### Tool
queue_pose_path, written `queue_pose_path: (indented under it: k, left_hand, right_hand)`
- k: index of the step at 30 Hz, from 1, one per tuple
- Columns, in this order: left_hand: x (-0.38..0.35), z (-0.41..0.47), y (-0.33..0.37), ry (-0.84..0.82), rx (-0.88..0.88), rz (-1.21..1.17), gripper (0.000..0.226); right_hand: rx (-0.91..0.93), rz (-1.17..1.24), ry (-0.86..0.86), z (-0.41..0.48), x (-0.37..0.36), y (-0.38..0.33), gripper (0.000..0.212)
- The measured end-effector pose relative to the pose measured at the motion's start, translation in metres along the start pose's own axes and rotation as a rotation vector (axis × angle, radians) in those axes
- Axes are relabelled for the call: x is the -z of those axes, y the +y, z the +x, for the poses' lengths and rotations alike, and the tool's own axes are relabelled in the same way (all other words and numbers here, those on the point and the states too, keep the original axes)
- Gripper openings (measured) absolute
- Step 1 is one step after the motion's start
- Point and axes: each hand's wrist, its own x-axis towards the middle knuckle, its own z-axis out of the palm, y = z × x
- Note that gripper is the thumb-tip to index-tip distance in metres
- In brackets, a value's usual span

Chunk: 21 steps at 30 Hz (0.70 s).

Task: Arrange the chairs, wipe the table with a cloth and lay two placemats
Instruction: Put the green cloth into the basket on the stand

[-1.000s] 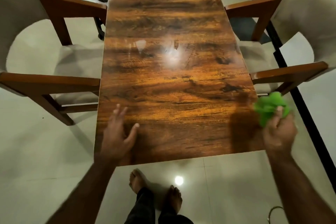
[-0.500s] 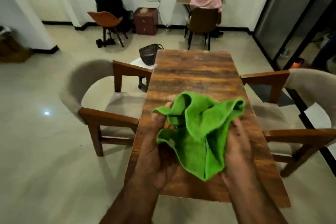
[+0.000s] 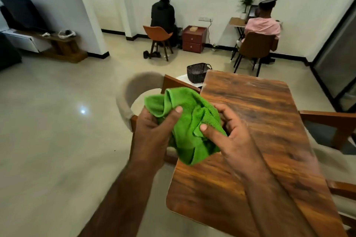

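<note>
Both hands hold the green cloth (image 3: 189,127) bunched in the air above the near left edge of the wooden counter (image 3: 256,140). The left hand (image 3: 152,136) has its grip clamped on the cloth's left folds, thumb pressed on top; the right hand (image 3: 231,136) pinches the right side, thumb on the fabric. The counter's top is bare. A chair (image 3: 134,98) sits tucked at its left side, another chair (image 3: 335,121) at the right. Open tiled floor (image 3: 57,140) spreads to the left. Beyond the counter's far left corner stands a dark woven basket (image 3: 198,72); its contents cannot be made out.
</note>
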Motion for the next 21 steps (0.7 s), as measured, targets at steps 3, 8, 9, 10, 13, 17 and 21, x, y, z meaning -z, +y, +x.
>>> queue_pose_path:
  k: [3,8,9,10,13,17,21]
  left_hand:
    - [0.058,0.049,0.019,-0.017,-0.111,0.249,0.021]
    - [0.191,0.163,0.036,-0.127,-0.214,0.872,0.026]
    - [0.191,0.177,0.029,-0.149,-0.234,1.049,0.027]
    - [0.224,0.205,0.039,-0.17,-0.239,1.22,0.03]
    - [0.268,0.256,0.055,-0.286,-0.191,1.557,0.049]
    - [0.316,0.319,0.077,-0.393,-0.147,1.759,0.067]
    - [0.337,0.389,0.07,-0.41,-0.133,1.827,0.072]
  right_hand:
    - [0.111,-0.189,0.021,0.039,-0.033,0.004,0.048]
    - [0.301,-0.803,0.115,0.132,-0.141,0.031,0.047]
    - [0.321,-0.967,0.134,0.14,-0.144,0.029,0.045]
    - [0.32,-1.113,0.134,0.165,-0.186,0.037,0.042]
    - [0.283,-1.396,0.098,0.226,-0.253,0.057,0.035]
    - [0.181,-1.512,0.071,0.303,-0.32,0.077,0.037]
    - [0.114,-1.623,0.027,0.366,-0.352,0.097,0.053]
